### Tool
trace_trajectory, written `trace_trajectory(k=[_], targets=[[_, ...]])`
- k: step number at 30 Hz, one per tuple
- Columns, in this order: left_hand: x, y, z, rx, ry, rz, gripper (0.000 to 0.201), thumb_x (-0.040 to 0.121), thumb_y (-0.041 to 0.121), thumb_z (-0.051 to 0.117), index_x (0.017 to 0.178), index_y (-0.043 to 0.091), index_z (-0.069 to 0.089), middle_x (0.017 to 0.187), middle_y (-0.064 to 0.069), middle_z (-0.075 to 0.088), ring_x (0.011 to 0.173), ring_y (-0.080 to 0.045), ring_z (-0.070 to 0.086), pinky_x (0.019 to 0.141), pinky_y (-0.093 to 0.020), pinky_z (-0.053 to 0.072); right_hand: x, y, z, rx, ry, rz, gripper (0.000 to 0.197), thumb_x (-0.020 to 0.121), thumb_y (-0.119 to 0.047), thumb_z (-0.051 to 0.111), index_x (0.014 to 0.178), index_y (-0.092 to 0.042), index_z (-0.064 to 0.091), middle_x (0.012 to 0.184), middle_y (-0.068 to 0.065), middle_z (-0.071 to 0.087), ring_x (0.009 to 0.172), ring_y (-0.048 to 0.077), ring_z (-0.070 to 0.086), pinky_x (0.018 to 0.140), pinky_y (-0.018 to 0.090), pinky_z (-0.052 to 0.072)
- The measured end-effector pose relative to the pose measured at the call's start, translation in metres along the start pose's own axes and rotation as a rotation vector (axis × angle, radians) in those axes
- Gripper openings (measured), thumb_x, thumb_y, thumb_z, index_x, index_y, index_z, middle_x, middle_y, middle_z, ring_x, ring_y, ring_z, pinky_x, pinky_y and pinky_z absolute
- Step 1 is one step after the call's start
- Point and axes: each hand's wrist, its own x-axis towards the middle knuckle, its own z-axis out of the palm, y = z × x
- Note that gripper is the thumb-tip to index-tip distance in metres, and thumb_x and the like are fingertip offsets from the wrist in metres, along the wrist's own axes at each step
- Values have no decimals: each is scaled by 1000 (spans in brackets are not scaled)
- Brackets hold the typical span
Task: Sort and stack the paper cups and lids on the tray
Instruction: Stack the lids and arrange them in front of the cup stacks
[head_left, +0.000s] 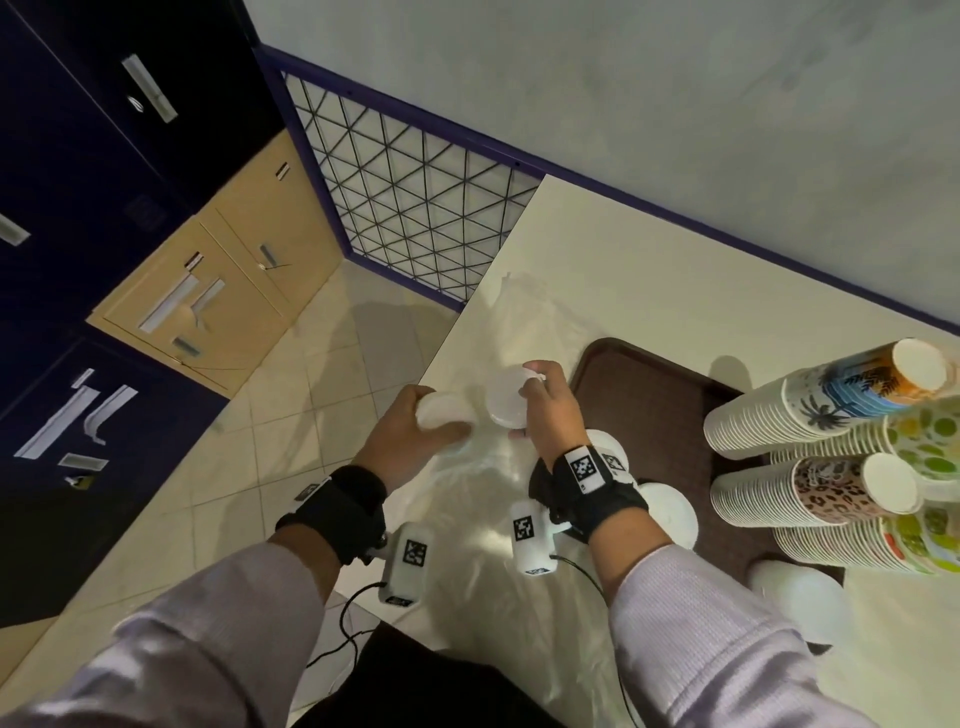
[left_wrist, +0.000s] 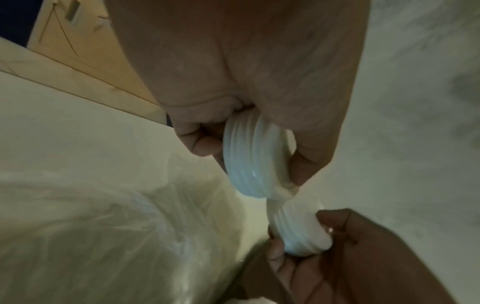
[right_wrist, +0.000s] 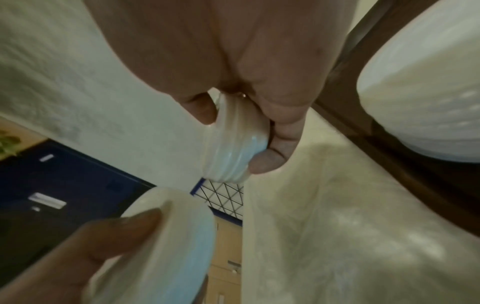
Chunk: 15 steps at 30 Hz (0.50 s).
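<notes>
My left hand (head_left: 422, 425) grips a small stack of white plastic lids (head_left: 441, 409) over the table's left edge. My right hand (head_left: 531, 402) grips a second lid stack (head_left: 504, 399) just to its right; the two stacks nearly touch edge to edge. In the left wrist view, the left stack (left_wrist: 249, 160) sits above the right stack (left_wrist: 301, 232). The right wrist view shows the right stack (right_wrist: 231, 152) with the left one (right_wrist: 176, 236) below it. The brown tray (head_left: 649, 410) holds rows of nested patterned paper cups (head_left: 810, 410) lying on their sides, and more white lids (head_left: 670, 512).
A crumpled clear plastic bag (head_left: 483, 499) lies on the cream table (head_left: 623, 270) under my hands. Another lid stack (head_left: 802, 597) stands at the tray's near corner. The table's left edge drops to a tiled floor (head_left: 291, 405), with lockers and a wire grid panel (head_left: 415, 208) beyond.
</notes>
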Motion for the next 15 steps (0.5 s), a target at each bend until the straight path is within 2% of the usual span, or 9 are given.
trace_trajectory(k=[3,5,8,12,15], targets=[[-19,19,3,-192,-87,8,47,68,44,82,110,38,60,109,10,66,99,-18,63,76,-33,50,-17,-3,-10,119,20,4,45,83,-26,46,126,-22,58,109,1,55,97,24,59,58,34,55],[-28,31,10,-308,-147,0,38,66,41,80,102,41,66,104,12,70,100,-19,63,78,-37,49,-30,-5,-18,166,18,-24,42,89,-21,45,128,-24,59,113,2,57,96,23,60,60,34,55],[-38,47,29,-420,-209,-1,36,74,26,73,109,28,64,101,6,72,100,-21,63,83,-40,47,-52,-9,-30,204,-26,-70,47,83,-28,43,127,-30,60,121,8,60,100,27,61,61,36,55],[-51,64,53,-410,-235,24,43,78,28,70,119,22,59,119,-7,66,107,-27,62,80,-38,50,-78,-10,-45,262,-56,-101,50,82,-32,42,130,-30,58,128,11,58,108,32,63,71,45,61],[-58,70,69,-395,-256,33,47,78,30,71,122,25,57,124,-8,62,110,-27,61,78,-34,52,-91,-7,-59,341,-19,-84,40,88,-29,44,125,-30,60,127,11,60,105,33,63,63,35,55]])
